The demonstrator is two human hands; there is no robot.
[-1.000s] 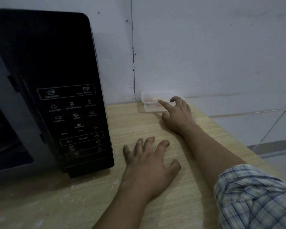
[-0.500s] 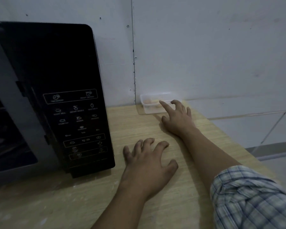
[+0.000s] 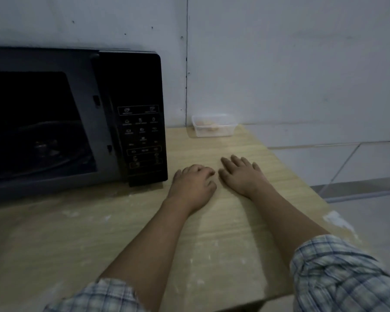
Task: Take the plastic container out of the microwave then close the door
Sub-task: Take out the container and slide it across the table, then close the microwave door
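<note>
The clear plastic container [image 3: 214, 127], with some pale food inside, stands on the wooden table [image 3: 212, 233] at the back, against the wall. The black microwave [image 3: 142, 122] sits on the left, its cavity [image 3: 34, 131] uncovered and the glass turntable showing inside; the door itself is out of view. My left hand [image 3: 190, 185] rests on the table just right of the control panel, fingers curled in, holding nothing. Beside it my right hand [image 3: 241, 176] lies flat with fingers apart, well short of the container.
A grey panelled wall [image 3: 279, 64] runs behind the table. The table's right edge [image 3: 302, 183] drops to a pale floor. White dusty smears mark the tabletop near me.
My right hand has left the container and pulled back beside my left hand. My left hand's fingers have curled in. The view has backed away, showing the microwave's cavity.
</note>
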